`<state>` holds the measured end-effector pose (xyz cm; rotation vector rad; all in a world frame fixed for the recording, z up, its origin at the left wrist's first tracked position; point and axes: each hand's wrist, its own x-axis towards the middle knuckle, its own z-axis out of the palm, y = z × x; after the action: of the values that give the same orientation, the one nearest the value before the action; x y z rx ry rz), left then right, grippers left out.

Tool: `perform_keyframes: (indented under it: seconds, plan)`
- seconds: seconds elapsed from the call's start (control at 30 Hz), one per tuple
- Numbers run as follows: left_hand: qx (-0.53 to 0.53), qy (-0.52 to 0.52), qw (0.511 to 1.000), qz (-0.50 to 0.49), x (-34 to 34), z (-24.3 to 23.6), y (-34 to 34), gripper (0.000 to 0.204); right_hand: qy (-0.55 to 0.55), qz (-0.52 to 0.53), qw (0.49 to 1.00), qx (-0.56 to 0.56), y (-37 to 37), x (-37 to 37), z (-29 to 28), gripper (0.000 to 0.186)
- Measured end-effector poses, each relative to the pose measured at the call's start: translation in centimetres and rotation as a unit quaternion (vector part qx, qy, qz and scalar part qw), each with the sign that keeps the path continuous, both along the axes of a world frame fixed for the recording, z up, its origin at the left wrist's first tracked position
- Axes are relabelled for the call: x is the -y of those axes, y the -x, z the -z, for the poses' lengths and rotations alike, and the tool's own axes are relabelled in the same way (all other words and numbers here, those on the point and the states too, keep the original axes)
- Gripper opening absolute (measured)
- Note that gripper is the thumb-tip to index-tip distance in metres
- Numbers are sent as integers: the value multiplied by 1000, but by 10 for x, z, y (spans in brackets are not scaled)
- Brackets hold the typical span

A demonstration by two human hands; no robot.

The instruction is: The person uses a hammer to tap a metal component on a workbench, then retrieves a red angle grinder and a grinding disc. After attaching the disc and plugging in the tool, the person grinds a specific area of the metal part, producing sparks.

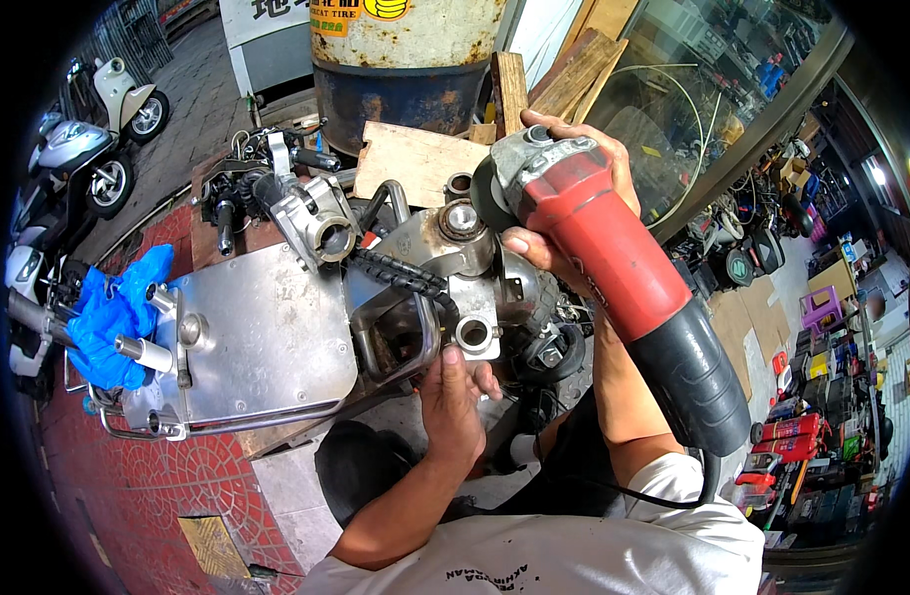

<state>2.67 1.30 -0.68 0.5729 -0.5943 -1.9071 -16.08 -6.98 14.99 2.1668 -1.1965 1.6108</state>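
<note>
A red and black angle grinder [614, 258] slants across the right of centre, its grey metal head and dark disc facing the steel frame. My right hand [619, 169] is wrapped around it just behind the head. My left hand [455, 402] is lower and nearer, thumb up and fingers curled, close under a metal bracket [490, 345] with a round ring. What those fingers hold, if anything, is too small to make out. The frame's steering head [462, 220] stands beside the grinder disc. A flat silver deck [267, 332] extends to the left.
A blue plastic bag [128, 312] lies over the deck's left end. Behind the frame are a wooden board [415, 164], a rusty drum [396, 89] and planks [574, 74]. The grinder's cord [663, 503] runs across my lap. Parked scooters [78, 149] stand at far left.
</note>
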Motion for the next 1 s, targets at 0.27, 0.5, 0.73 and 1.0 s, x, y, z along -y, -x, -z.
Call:
perform_keyframes:
  seconds: [0.27,0.5,0.73,1.0]
  plan:
    - [3,1,1000,-3,0,2,-2,40,-3,6,1000,-8,1,2,1,100]
    - [3,-5,1000,-1,1,0,-3,38,0,-14,1000,-1,2,5,5,99]
    - [-1,-11,1000,6,0,-4,1,38,-11,-7,1000,-3,3,-1,-2,99]
    - [-6,-5,1000,4,0,-4,1,38,-11,-14,1000,2,3,-2,-2,100]
